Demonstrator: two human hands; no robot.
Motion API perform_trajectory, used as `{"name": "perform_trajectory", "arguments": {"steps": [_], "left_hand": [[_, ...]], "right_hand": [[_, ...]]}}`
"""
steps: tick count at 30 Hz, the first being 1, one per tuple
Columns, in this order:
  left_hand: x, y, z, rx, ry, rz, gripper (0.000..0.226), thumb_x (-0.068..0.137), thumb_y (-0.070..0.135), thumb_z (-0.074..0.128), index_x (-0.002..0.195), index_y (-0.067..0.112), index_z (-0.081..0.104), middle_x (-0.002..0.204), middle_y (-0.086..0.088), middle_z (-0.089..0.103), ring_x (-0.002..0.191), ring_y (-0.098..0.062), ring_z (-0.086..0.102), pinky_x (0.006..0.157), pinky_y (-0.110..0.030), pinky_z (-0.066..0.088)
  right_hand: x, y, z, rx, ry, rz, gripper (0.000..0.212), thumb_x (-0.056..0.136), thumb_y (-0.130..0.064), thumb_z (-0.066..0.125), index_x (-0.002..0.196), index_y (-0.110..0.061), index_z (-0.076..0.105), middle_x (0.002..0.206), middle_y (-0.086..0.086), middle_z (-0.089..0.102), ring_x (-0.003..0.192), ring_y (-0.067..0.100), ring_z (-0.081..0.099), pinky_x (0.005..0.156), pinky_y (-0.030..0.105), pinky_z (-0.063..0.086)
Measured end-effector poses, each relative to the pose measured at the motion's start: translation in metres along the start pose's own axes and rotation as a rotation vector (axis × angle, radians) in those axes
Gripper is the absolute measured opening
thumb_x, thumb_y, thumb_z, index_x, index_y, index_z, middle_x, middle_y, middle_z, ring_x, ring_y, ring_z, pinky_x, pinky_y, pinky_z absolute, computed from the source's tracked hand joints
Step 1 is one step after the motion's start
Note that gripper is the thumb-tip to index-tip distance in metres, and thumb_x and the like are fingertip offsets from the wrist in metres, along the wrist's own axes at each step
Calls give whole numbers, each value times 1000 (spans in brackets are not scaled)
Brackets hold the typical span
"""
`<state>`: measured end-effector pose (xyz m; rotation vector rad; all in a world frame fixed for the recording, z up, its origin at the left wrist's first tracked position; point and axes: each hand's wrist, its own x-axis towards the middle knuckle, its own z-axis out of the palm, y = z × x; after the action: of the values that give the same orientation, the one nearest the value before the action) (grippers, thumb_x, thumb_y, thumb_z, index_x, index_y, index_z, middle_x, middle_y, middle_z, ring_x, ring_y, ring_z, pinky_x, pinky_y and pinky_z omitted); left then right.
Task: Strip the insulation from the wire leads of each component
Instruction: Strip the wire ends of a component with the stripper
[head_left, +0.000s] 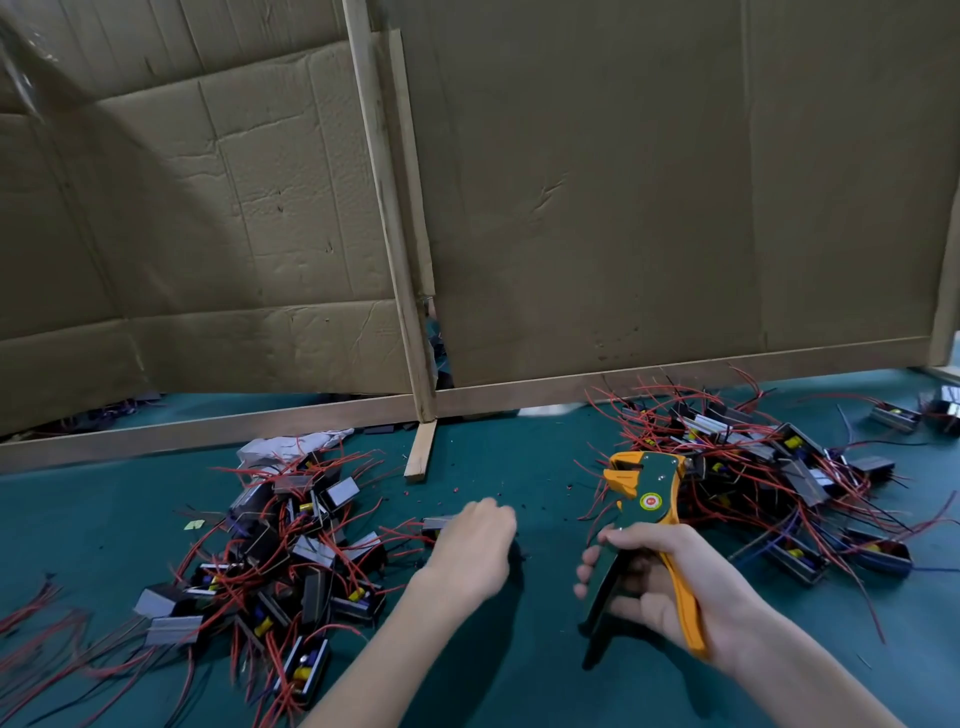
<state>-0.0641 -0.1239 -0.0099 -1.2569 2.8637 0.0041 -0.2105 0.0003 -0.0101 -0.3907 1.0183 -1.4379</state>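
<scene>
My right hand (660, 577) grips a green and orange wire stripper (647, 499), its jaws pointing up and away from me. My left hand (475, 545) reaches toward the left pile, fingers curled around a small black component with a grey face (435, 524) at the pile's right edge. That left pile of components (291, 561) is a tangle of black boxes with red and black wire leads. A second pile of components (753, 467) lies to the right, behind the stripper.
A green table (519, 649) carries everything. A cardboard screen on a wooden frame (623, 208) stands upright across the back, with a wooden foot (420, 452) sticking forward. Small bits of stripped insulation (498, 488) dot the middle. Loose components (896, 415) lie far right.
</scene>
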Motion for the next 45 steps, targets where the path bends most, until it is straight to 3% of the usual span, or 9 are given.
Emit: {"name": "perform_trajectory", "arguments": {"steps": [4,7,12,17,23,28,36,40,45], "left_hand": [[9,-15,0,-126,43,-40,11,89,8,53,94,8,64,101,-13,65,95,-33,60,73,-35,46],[13,-24,-3,-438,63,8,9,98,14,44,92,15,50,92,-5,67,89,-26,61,80,-37,49],[14,-38,-17,-773,214,101,18,102,15,36,85,21,38,69,4,60,64,-18,60,69,-36,51],[13,-43,-18,-755,395,187,16,103,27,31,88,33,33,58,3,51,51,-12,40,53,-34,38],[12,-26,-22,-883,517,264,17,104,20,31,90,19,41,69,1,39,60,-10,30,60,-36,33],[12,-26,-20,-903,472,199,26,103,27,27,92,15,47,73,8,45,64,3,38,63,-17,35],[19,-26,29,-613,246,212,22,104,24,34,84,16,41,84,5,45,85,-18,39,78,-26,30],[25,-38,22,-586,94,196,13,100,25,46,90,19,40,92,-1,58,91,-24,50,85,-37,41],[23,-43,21,-648,40,191,23,85,21,69,86,21,46,81,10,57,80,-14,52,77,-24,42]], "right_hand": [[0,0,0,-6,-9,1,23,68,0,61,91,5,58,78,26,62,65,37,64,61,47,58],[0,1,0,-27,-24,2,22,69,0,60,90,5,58,77,26,62,65,37,65,60,47,58],[-3,2,3,-62,-57,0,20,69,0,61,89,4,59,78,26,61,66,37,65,61,47,58],[-5,3,6,-82,-95,29,21,68,-1,63,88,4,59,76,25,61,65,37,64,62,47,59],[-7,5,8,-137,-155,33,22,62,5,70,84,3,66,77,25,62,68,37,64,65,47,58],[-6,7,9,-132,-147,36,16,65,-1,64,81,3,66,77,26,62,67,37,65,63,47,58],[-3,6,5,-80,-113,27,16,64,-2,65,79,4,65,76,26,62,65,37,66,60,46,58],[-1,5,4,-72,-100,10,25,63,-3,65,86,5,62,77,27,62,65,37,66,60,45,58],[-1,5,4,-72,-101,8,28,62,-3,66,89,5,60,77,26,62,65,37,66,60,45,58]]}}
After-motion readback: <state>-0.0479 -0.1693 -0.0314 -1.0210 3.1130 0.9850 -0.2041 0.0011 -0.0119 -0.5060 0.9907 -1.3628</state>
